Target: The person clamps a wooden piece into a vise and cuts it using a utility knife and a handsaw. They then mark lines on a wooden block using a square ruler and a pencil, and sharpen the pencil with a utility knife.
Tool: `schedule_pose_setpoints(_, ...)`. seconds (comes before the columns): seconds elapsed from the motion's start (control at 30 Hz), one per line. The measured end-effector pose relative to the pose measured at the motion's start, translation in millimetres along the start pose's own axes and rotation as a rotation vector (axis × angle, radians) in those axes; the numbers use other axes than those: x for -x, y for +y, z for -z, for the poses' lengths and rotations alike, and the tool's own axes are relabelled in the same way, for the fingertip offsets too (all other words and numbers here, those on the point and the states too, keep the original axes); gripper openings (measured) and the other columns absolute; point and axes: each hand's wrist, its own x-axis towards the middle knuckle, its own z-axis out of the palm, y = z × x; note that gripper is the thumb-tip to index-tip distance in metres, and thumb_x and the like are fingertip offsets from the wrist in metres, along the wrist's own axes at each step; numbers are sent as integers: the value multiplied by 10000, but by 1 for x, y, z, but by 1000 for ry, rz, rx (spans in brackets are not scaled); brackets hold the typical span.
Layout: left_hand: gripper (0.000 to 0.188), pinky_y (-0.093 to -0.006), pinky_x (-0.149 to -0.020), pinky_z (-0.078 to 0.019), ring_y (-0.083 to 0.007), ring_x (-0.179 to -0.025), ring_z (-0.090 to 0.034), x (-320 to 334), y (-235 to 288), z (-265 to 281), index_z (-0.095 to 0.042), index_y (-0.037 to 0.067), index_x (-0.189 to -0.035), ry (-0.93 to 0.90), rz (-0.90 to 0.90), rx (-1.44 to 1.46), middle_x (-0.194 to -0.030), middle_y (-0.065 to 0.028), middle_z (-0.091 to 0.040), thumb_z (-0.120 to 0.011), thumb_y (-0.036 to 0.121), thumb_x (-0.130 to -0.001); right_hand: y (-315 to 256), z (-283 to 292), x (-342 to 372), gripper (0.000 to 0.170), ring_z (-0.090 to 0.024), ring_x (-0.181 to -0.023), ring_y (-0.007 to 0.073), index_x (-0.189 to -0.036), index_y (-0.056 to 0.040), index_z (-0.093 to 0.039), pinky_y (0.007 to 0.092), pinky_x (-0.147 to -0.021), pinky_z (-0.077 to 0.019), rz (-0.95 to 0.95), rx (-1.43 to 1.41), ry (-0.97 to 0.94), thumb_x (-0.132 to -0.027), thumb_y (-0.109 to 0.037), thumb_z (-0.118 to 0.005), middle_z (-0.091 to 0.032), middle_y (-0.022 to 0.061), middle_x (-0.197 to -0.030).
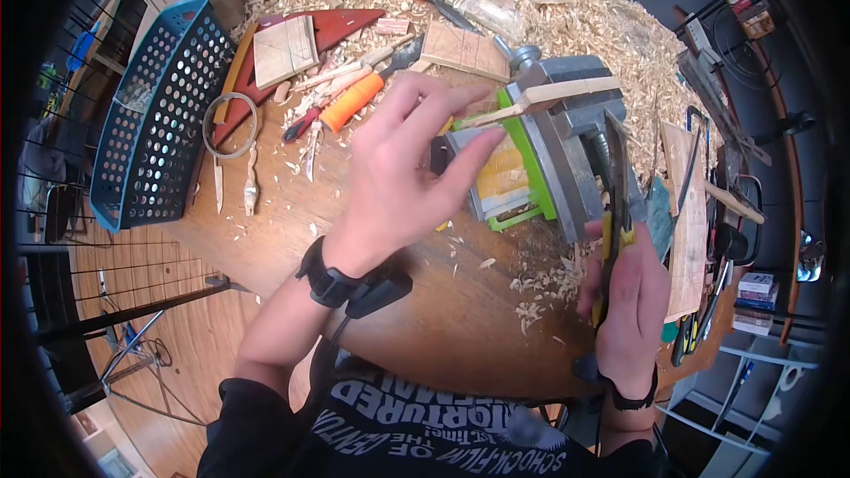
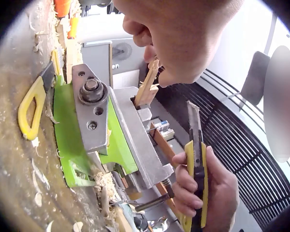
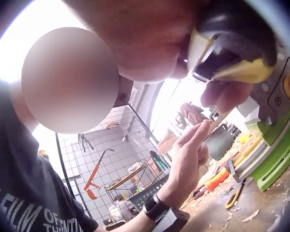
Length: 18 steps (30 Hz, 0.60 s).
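Observation:
A carved wooden stick (image 1: 575,88) is clamped crosswise in the grey and green bench vise (image 1: 567,177). My left hand (image 1: 403,159) hovers over the stick's narrow left end, thumb and forefinger spread to either side. In the left wrist view the fingertips are right at the stick's splintered tip (image 2: 152,72). To the right of the vise, my right hand (image 1: 633,301) grips a yellow and black utility knife (image 2: 198,169), its blade extended and pointing up, away from the stick.
Wood shavings (image 1: 567,0) cover the back of the bench. Orange-handled chisels (image 1: 354,102), marked wood blocks (image 1: 285,51) and a tape ring (image 1: 230,126) lie to the left, beside a blue perforated basket (image 1: 155,124). A yellow-handled tool (image 2: 33,108) lies by the vise.

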Motion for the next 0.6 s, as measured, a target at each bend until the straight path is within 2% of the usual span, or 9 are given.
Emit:
schedule_pose_setpoints(0.03,263,-248,-532,-371,-113,-597,-453,-1,1,-2,-727,45,-1040,32,2,12,-913,-23,-577,-799,73,-788,-1,-2,-1,521,-466,-529,69,-1174,4,-576,220,-496,-341,-25,-3,14,-1072,-437,-318,-480,-8,-660)
schedule_pose_setpoints(0.17,282,-243,-545,-351,-93,-622,-417,-6,1,-9,-743,70,-1009,45,-61,-70,-959,-38,-550,-828,74,-741,0,-5,-7,516,-488,-523,73,-1178,5,-578,215,-497,-355,-13,-1,-26,-1073,-431,-323,-493,-1,-667)
schedule_pose_setpoints(0.23,242,-244,-562,-352,-93,-628,-409,-8,3,-10,-756,87,-965,64,-82,-114,-932,-32,-526,-823,64,-733,3,-7,-9,367,-517,-479,112,-1153,28,-579,264,-488,-377,19,-45,-1,-1063,-266,-379,-514,32,-565)
schedule_pose_setpoints(0.47,209,-243,-554,-342,-88,-620,-403,-9,2,-6,-757,86,-921,34,-143,-160,-927,-32,-513,-811,38,-725,6,-8,-8,356,-529,-475,122,-1135,26,-584,272,-486,-389,18,-59,4,-1061,-259,-384,-523,36,-563)
schedule_pose_setpoints(0.53,152,-270,-486,-341,-109,-551,-400,-7,0,-6,-730,97,-864,53,-187,-106,-910,-30,-536,-798,64,-732,7,-7,-7,348,-539,-478,131,-1113,21,-584,275,-483,-389,30,-24,-1,-1058,-263,-391,-527,39,-563)
schedule_pose_setpoints(0.6,153,-274,-496,-347,-111,-562,-408,-8,-5,-1,-729,89,-871,88,-185,-116,-908,-37,-536,-791,54,-736,9,-5,-6,326,-550,-486,132,-1101,18,-583,275,-490,-396,26,-11,-19,-1053,-253,-408,-531,41,-563)
